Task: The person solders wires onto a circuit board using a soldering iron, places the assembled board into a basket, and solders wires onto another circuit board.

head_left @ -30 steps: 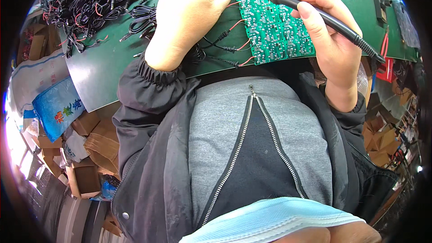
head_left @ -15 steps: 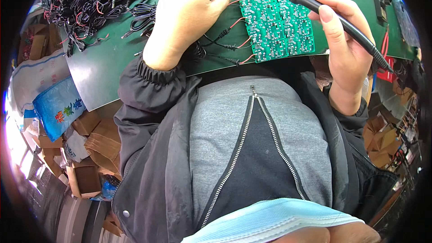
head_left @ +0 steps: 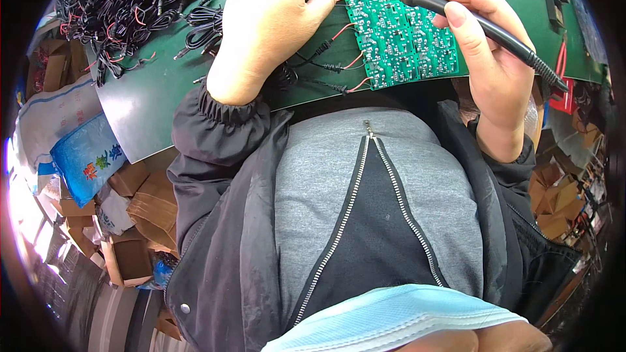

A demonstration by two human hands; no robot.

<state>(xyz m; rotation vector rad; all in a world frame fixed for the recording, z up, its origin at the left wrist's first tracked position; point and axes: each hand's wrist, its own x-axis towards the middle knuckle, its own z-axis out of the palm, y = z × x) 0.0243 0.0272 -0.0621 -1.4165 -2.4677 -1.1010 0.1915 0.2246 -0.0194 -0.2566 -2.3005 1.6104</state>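
Note:
A green panel of circuit boards, dotted with small parts, lies on the table. My right hand grips a black soldering iron like a pen, its tip touching or just above the panel's upper left edge. Close to that tip, my left hand has thumb and fingers pinched together at the panel's left side. What they pinch is hidden. Below it, several black cables with red wire ends reach the panel's left edge.
A large heap of black cables covers the table's far left, with a coiled cable bundle beside it. The green table's edge runs in front of me. Cardboard boxes and a blue bag lie below at left.
The soldering iron and my right hand have moved left, bringing the tip down close to my left fingertips. My left hand has barely shifted.

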